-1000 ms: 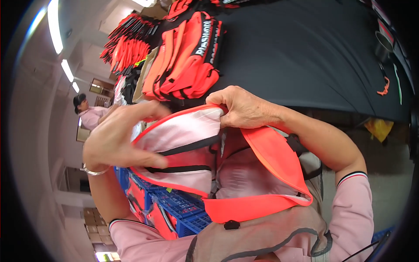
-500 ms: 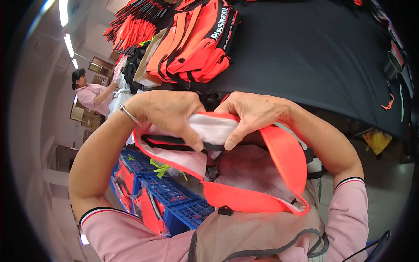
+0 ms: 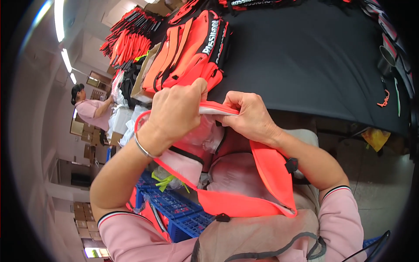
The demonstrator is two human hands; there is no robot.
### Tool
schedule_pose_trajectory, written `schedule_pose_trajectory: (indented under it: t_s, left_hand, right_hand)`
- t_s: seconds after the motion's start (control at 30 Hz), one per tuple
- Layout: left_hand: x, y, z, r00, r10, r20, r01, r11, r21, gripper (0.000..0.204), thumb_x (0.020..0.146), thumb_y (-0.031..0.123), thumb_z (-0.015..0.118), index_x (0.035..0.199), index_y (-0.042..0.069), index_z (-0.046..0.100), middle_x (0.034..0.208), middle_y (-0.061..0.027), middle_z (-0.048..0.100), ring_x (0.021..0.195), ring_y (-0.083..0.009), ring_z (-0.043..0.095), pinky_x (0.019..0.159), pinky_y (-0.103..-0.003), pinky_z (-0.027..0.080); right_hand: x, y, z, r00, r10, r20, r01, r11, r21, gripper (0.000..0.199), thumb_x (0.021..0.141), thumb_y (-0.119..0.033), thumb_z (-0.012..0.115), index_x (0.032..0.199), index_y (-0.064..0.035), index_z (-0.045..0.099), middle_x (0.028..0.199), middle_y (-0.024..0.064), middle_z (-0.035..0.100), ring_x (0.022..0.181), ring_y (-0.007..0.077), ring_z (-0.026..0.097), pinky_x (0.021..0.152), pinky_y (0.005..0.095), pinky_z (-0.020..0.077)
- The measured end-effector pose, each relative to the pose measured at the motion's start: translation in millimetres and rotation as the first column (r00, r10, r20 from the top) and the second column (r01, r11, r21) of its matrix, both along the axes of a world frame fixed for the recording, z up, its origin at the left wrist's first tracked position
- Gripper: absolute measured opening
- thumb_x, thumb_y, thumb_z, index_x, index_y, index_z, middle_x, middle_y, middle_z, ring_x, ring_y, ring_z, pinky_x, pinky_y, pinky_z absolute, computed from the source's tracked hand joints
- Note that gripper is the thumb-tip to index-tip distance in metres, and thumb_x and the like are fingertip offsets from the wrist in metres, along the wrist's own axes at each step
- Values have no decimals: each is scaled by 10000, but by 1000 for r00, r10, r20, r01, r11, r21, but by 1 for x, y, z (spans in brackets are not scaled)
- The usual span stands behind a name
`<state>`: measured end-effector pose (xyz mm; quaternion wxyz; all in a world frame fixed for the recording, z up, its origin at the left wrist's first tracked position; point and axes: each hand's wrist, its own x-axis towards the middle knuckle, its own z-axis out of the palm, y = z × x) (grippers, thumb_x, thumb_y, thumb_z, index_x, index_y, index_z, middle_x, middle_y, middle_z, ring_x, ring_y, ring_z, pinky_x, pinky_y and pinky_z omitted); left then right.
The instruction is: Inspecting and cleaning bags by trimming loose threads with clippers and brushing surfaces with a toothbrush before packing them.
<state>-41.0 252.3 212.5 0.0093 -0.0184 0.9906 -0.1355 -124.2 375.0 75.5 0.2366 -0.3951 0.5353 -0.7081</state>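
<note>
A bright orange-red bag (image 3: 240,201) with a pale lining gapes toward me, its near side against the brown apron (image 3: 257,227) on my lap. My left hand (image 3: 176,111), wearing a silver bangle, is closed in a fist around the bag's far rim. A short stretch of that rim separates it from my right hand (image 3: 251,114), whose thumb and fingers pinch the same edge. Dark strips run across the lining (image 3: 227,168) inside. A small black tab (image 3: 222,217) sits on the near outer wall. My left fingertips are partly hidden.
Ahead stands a table with black cloth (image 3: 301,56), bearing stacked orange bags (image 3: 187,52) and, far right, a metal cup (image 3: 386,61). Blue plastic crates (image 3: 174,207) stand at my left. A person in pink (image 3: 91,107) works farther left. A yellow bag (image 3: 376,139) hangs under the table's right side.
Both hands have shifted from thumbs pressing inside the bag to gripping its far rim. My left hand has risen and turned knuckles-up, and the rim is pulled up between the hands.
</note>
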Motion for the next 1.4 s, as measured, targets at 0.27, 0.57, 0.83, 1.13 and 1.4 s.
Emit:
schedule_pose_trajectory:
  t_s: [0.27, 0.57, 0.83, 1.13, 1.4]
  left_hand:
    - [24, 30, -23, 870, -386, -306, 320, 915, -245, 159, 719, 75, 635, 794, 94, 496, 668, -78, 475, 598, -251, 551, 513, -373, 439]
    - [60, 70, -21, 941, -324, -103, 278, 908, -312, 99, 762, 113, 603, 790, 112, 508, 753, -37, 457, 623, -169, 544, 508, -299, 441]
    - [76, 87, -15, 951, -285, 123, 304, 935, -181, 240, 814, 124, 616, 1049, 74, 618, 1128, -138, 651, 766, -173, 647, 618, -266, 523]
    - [42, 70, 22, 987, -153, -43, 143, 743, 654, 363, 835, 109, 693, 1180, 16, 632, 1028, -120, 693, 896, -241, 680, 748, -325, 550]
    - [-58, 80, -79, 750, -661, -28, 598, 660, 455, 433, 898, 286, 611, 1284, 89, 603, 1466, -180, 435, 1422, -345, 298, 1160, -482, 246]
  right_hand:
    - [-17, -1, -15, 257, -757, -601, 643, 598, -478, 256, 615, -93, 671, 793, -113, 489, 662, 36, 463, 539, 208, 540, 478, 333, 405]
    - [-7, 18, -36, 224, -746, -627, 627, 603, -493, 213, 674, -162, 702, 790, -88, 540, 641, 28, 479, 521, 181, 545, 453, 304, 415]
    - [-6, 40, -53, 256, -778, -573, 663, 573, -482, 186, 690, -152, 686, 818, -79, 571, 626, 29, 471, 467, 183, 540, 427, 296, 428]
    - [-50, 67, -73, 227, -761, -608, 656, 581, -482, 192, 732, -156, 711, 844, -33, 615, 681, 88, 594, 565, 275, 615, 451, 338, 441]
    - [-88, 116, -67, 739, -409, -536, 638, 680, 362, 247, 819, -317, 661, 796, -74, 626, 790, 158, 670, 735, 422, 629, 638, 490, 499]
